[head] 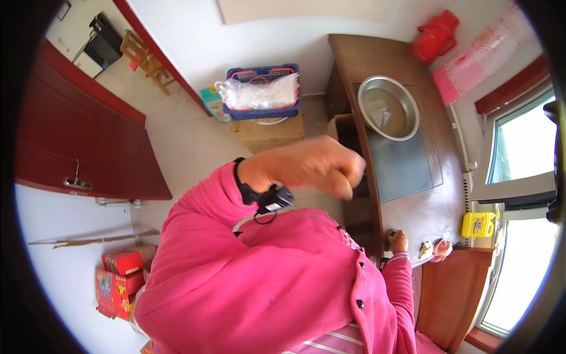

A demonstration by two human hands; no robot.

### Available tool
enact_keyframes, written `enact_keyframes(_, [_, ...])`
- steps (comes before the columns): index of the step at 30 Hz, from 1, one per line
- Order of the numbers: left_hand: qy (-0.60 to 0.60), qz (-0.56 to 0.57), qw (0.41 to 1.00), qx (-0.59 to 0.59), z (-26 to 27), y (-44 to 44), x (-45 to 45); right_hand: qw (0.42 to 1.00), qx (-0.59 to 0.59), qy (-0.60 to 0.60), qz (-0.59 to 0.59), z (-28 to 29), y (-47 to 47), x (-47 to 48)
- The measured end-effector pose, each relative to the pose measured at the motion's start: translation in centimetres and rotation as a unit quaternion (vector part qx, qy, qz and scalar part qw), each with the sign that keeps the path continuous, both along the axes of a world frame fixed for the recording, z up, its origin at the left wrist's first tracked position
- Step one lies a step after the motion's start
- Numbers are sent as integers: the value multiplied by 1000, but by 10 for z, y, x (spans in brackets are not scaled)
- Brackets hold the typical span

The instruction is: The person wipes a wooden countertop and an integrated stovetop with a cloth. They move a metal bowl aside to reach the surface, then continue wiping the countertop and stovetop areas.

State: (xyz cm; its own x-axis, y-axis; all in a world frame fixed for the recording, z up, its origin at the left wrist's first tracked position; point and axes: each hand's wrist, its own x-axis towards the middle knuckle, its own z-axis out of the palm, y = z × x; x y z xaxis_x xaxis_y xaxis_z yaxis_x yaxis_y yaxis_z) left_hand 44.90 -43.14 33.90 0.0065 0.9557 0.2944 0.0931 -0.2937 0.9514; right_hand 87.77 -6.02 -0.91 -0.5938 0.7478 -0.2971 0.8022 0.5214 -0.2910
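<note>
My left hand [320,166] is raised in front of my chest, blurred, with its fingers curled into a fist. Nothing shows in it. A dark strap with a black device [275,200] is around that wrist. Farther off, my right hand [399,242] is at the near edge of the brown desk [424,214], its fingers around a small dark object [391,232] mostly covered by the hand. Beyond that hand lie a crumpled pink cloth [442,250] and a small pale yellow cloth-like piece [426,250]. A metal basin [361,106] of cloudy water stands on the desk, with something translucent in it.
A red thermos flask [435,37] stands at the desk's far corner. Near the window is a yellow jug [477,224]. A blue basket [261,114] of white plastic-wrapped goods sits on a cardboard box [272,138]. Left are a dark red door [88,132] and red boxes [121,283].
</note>
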Motion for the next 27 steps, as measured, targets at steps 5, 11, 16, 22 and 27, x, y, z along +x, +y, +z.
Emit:
enact_keyframes(5, [-8,-216,940,263,70,25,52,1000,-11,22,-4,-19,9,11])
enact_keyframes(11, [-185,-149,876,419,100,19,98,1000,-8,26,-9,-21,7,13])
enact_keyframes(16, [-52,-136,908,393,99,34,100,999,-16,29,-16,-16,4,12])
enact_keyframes(22, [-156,-177,891,387,110,42,117,999,14,45,19,-28,9,17])
enact_keyframes(27, [-87,-223,932,274,104,48,114,999,-12,33,-1,-39,17,24])
